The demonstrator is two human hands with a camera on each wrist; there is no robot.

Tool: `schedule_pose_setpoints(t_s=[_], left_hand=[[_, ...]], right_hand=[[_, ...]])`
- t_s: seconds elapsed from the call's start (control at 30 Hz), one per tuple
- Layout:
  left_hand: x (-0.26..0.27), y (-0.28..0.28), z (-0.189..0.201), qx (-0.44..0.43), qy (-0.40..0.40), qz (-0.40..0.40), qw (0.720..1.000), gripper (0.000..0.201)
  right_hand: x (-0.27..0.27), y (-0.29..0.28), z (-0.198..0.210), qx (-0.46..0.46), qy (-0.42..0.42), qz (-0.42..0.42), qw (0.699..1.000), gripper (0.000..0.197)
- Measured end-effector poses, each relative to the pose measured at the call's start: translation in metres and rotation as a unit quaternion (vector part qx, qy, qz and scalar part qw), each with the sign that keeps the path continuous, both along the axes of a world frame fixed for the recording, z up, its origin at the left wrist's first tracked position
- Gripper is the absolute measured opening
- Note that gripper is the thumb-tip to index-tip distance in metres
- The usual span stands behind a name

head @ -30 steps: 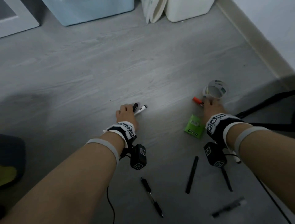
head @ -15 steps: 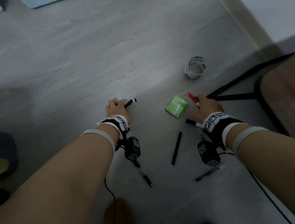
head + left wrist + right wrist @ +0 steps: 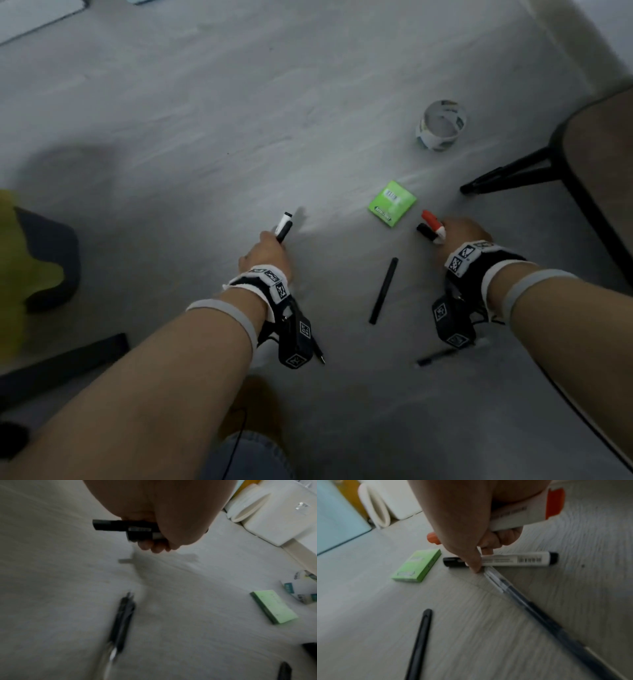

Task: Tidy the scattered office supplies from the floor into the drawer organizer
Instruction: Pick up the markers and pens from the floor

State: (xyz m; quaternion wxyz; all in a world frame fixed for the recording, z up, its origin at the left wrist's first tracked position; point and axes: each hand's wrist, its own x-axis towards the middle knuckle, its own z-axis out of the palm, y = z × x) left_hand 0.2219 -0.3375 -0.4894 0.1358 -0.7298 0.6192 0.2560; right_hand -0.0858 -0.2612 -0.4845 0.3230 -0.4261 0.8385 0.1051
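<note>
My left hand (image 3: 265, 251) grips two markers (image 3: 283, 226), one black and one white with a black cap, raised a little off the grey floor; the left wrist view shows the markers (image 3: 126, 526) across my curled fingers. My right hand (image 3: 459, 233) holds a white marker with a red cap (image 3: 432, 222). In the right wrist view one finger of that hand (image 3: 474, 563) presses on a white marker with black ends (image 3: 513, 559) lying on the floor, below the red-capped marker (image 3: 522, 513). No drawer organizer is in view.
A green pad (image 3: 392, 203) lies between my hands and a tape roll (image 3: 441, 124) stands farther off. A black pen (image 3: 383, 290), a clear pen (image 3: 438, 356) and a pen tip (image 3: 319, 354) lie near my wrists. Black chair legs (image 3: 507, 174) stand at the right.
My left hand has lifted its two markers off the floor. My right hand has drawn back from the tape roll with the red-capped marker and come down on the black-capped marker.
</note>
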Motion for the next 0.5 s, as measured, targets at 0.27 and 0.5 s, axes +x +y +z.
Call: schedule_pose_setpoints(t_s=[0.27,0.5], left_hand=[[0.023,0.071,-0.008,0.106,0.050,0.131,0.984,0.101],[-0.012,0.084,-0.009,0.078,0.038,0.003,0.996,0.038]], right_hand=[[0.003,0.037,0.016,-0.029,0.037,-0.034,0.998,0.036],[0.008,0.067,0.004,-0.010,0.009,-0.045,0.999,0.034]])
